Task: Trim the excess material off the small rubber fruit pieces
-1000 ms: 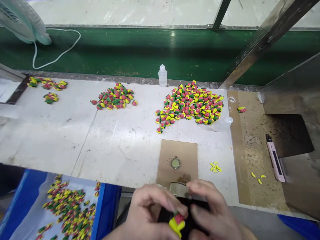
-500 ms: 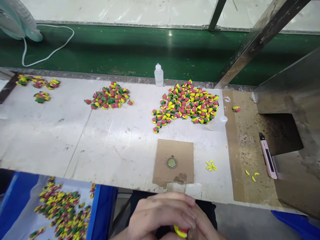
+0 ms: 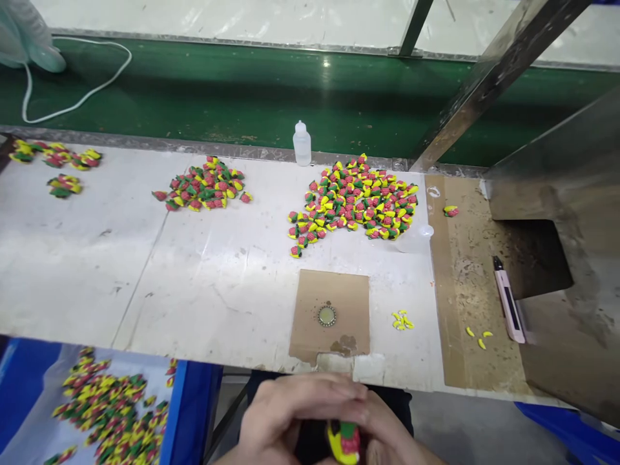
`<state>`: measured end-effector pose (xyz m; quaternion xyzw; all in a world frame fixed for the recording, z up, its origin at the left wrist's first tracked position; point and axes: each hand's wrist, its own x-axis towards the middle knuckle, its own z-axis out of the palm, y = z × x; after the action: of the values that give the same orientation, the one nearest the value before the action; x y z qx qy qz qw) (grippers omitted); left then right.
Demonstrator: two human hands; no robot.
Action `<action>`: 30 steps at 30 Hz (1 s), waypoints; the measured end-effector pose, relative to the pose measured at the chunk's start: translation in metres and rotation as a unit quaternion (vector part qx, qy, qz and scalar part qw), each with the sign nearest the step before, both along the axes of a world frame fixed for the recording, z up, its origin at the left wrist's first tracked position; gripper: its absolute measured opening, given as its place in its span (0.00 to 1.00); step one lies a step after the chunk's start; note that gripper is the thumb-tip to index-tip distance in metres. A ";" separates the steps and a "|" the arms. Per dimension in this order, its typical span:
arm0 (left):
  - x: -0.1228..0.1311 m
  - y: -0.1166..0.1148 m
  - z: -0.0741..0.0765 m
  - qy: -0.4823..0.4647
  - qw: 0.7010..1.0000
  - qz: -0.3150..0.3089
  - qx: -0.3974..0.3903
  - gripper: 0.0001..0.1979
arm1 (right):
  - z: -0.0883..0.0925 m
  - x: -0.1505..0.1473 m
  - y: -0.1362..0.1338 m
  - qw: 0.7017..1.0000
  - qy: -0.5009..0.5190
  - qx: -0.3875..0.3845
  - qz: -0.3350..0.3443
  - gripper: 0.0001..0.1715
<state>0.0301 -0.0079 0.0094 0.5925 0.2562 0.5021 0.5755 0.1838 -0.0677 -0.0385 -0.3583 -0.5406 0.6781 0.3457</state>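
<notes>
Both hands meet at the bottom middle, in front of the table edge. My left hand [image 3: 283,413] curls over from the left, its fingers overlapping those of my right hand [image 3: 387,420]. Between them sits a small fruit-shaped piece [image 3: 346,444], a red bumpy berry with a yellow banana and a green leaf. Fingers of both hands are closed around it; the thumbs are partly hidden at the lower frame edge. Just beyond the hands lies a square of cardboard [image 3: 310,290] with a bottle cap [image 3: 327,316] on it. Several tiny yellow bananas [image 3: 402,320] lie to its right.
Piles of similar fruit pieces [image 3: 358,200] cover the table's back. A squeeze bottle [image 3: 302,144] stands behind them; another bottle [image 3: 420,239] lies beside the pile. A pink cutter [image 3: 508,303] rests at right. A blue bin [image 3: 194,407] of pieces is at lower left.
The fruit piece has turned between my fingers, and its green leaf and more of the red berry now show. My hands have parted slightly below. The view has shifted a little to the right.
</notes>
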 end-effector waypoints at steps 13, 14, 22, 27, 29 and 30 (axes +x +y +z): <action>-0.004 -0.002 -0.030 -0.015 0.994 0.049 0.097 0.15 | 0.032 0.020 0.017 0.996 0.060 -0.044 0.040 0.34; -0.004 -0.002 -0.028 0.001 0.996 0.027 0.082 0.14 | 0.031 0.017 0.018 0.996 0.058 -0.055 0.035 0.36; -0.046 0.051 -0.029 0.286 0.941 0.093 0.156 0.09 | 0.029 0.061 0.021 0.982 -0.125 0.103 -0.098 0.41; -0.068 0.117 -0.050 0.512 0.810 0.169 0.231 0.15 | 0.029 0.113 0.034 0.751 -0.520 0.369 -0.171 0.11; -0.059 0.127 -0.053 0.512 0.811 0.159 0.232 0.14 | 0.023 0.120 0.040 0.719 -0.555 0.393 -0.144 0.15; -0.055 0.130 -0.054 0.517 0.806 0.167 0.234 0.15 | 0.018 0.122 0.041 0.708 -0.564 0.403 -0.136 0.17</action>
<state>-0.0249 0.1218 -0.0446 0.8293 0.4854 0.2547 0.1089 0.3057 -0.0264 -0.0204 -0.5703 -0.8021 0.0126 0.1767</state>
